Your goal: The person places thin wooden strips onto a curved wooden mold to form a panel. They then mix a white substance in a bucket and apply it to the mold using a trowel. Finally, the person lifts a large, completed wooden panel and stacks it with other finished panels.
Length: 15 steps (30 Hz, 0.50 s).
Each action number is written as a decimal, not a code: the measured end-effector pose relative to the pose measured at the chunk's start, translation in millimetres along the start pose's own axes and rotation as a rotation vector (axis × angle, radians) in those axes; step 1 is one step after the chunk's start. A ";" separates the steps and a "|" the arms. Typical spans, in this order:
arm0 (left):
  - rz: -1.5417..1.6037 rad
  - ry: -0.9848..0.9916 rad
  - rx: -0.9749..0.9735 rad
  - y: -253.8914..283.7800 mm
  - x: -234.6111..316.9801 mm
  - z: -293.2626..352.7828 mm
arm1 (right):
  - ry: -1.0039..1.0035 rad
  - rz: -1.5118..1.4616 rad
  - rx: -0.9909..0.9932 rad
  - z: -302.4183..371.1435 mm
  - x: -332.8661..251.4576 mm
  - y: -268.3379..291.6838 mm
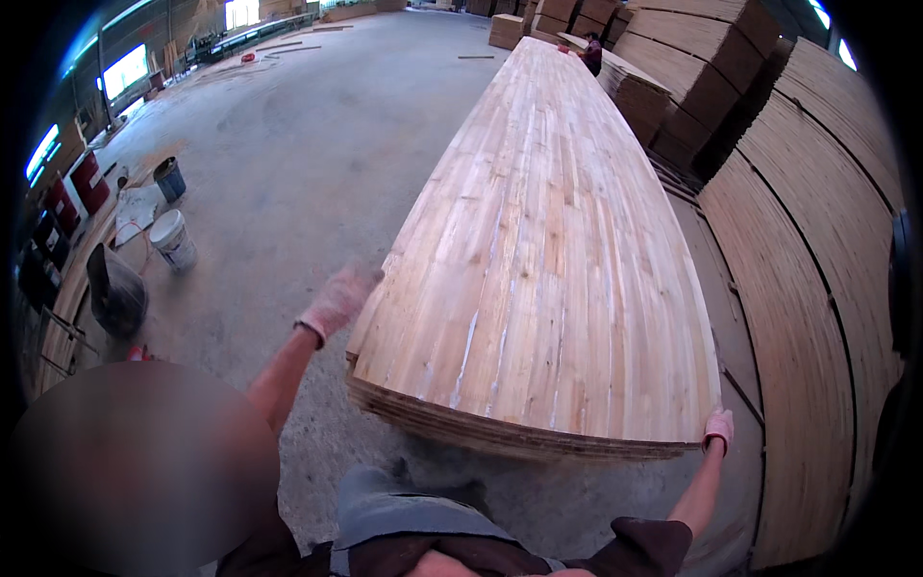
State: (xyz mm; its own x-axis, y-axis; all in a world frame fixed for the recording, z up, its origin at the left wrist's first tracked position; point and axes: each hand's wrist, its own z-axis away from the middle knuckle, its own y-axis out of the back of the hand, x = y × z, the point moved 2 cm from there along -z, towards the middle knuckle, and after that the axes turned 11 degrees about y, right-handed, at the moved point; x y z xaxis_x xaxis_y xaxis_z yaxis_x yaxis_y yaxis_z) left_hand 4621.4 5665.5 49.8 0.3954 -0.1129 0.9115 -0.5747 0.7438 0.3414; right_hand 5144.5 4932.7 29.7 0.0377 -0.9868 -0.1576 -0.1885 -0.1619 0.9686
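A long wooden panel [538, 288] of many glued strips lies on top of a stack of similar panels [433, 416] in front of me. White streaks, perhaps glue, run along some of its seams. My right hand [718, 426], in a pinkish-white glove, is closed around the panel's near right corner. On the other side, my left hand [341, 300], in a similar glove, is at the panel's left edge, a little beyond the near corner. Motion smears its fingers, so their grip is unclear. A blurred patch hides the area below my left forearm.
Tall stacks of wooden boards [798, 279] line the right side. Another person [592, 56] is at the panel's far end. To the left stand a white bucket [172, 240], a dark bucket [169, 179], a dark cut-open container [117, 291] and red drums [89, 183] on the concrete floor [317, 144].
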 end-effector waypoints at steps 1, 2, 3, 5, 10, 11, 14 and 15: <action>-0.360 0.197 0.108 -29.2 15.5 12.5 | -0.008 0.036 0.004 -2.7 9.6 6.9; -0.340 0.220 0.187 -45.1 11.1 19.4 | 0.002 0.056 0.012 -7.4 8.8 9.0; -0.332 0.242 0.270 -56.6 6.0 25.0 | 0.008 0.066 0.013 -8.9 7.6 3.4; -0.305 0.262 0.348 -59.8 -2.0 28.7 | 0.020 0.062 0.002 -10.2 6.7 -2.6; -0.134 0.250 0.390 -52.9 -20.2 21.6 | 0.043 0.031 -0.022 -10.5 -2.2 -7.6; -0.111 0.250 0.398 -52.0 -26.3 17.6 | 0.050 0.028 0.006 -10.2 -2.0 -9.3; -0.057 0.240 0.387 -52.2 -33.1 11.4 | 0.054 0.030 0.059 -12.3 4.3 -9.1; -0.066 0.234 0.364 -51.7 -30.4 13.0 | 0.040 0.032 0.040 -10.4 4.3 -10.6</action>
State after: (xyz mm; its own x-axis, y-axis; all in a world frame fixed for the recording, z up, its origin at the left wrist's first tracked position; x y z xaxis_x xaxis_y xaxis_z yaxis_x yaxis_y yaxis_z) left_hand 4629.8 5621.9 7.5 0.5675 0.0309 0.8228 -0.7410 0.4548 0.4941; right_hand 5156.9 4930.3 20.8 0.0699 -0.9905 -0.1186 -0.2293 -0.1317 0.9644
